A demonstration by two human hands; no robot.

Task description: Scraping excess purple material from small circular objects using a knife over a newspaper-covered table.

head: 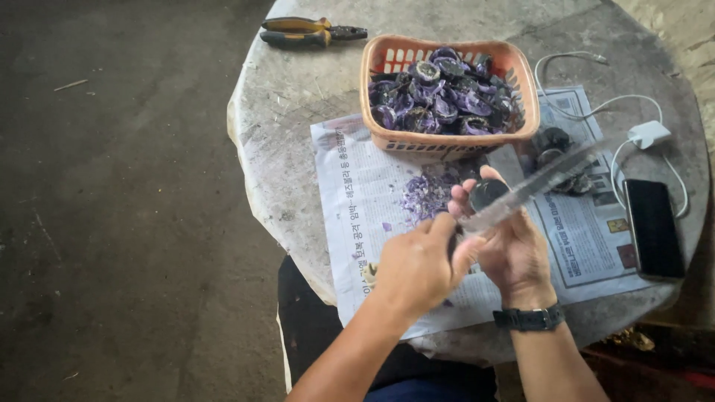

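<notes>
My left hand (417, 262) grips the near end of a long flat blade (540, 182), motion-blurred, which slants up to the right. My right hand (514, 249), with a dark wristwatch, holds a small round dark piece (488, 193) in its fingertips, and the blade lies across it. Both hands hover over a newspaper (357, 201) spread on a round stone table (290, 89). A patch of purple chips (426, 197) lies on the paper just beyond my hands. Behind it, an orange plastic basket (454, 141) is full of dark purple round pieces (439, 93).
Yellow-handled pliers (309, 33) lie at the table's far left edge. A few dark pieces (555, 145) sit right of the basket. A black phone (654, 229) and a white charger (648, 134) with its cable lie at the right. Bare floor spreads to the left.
</notes>
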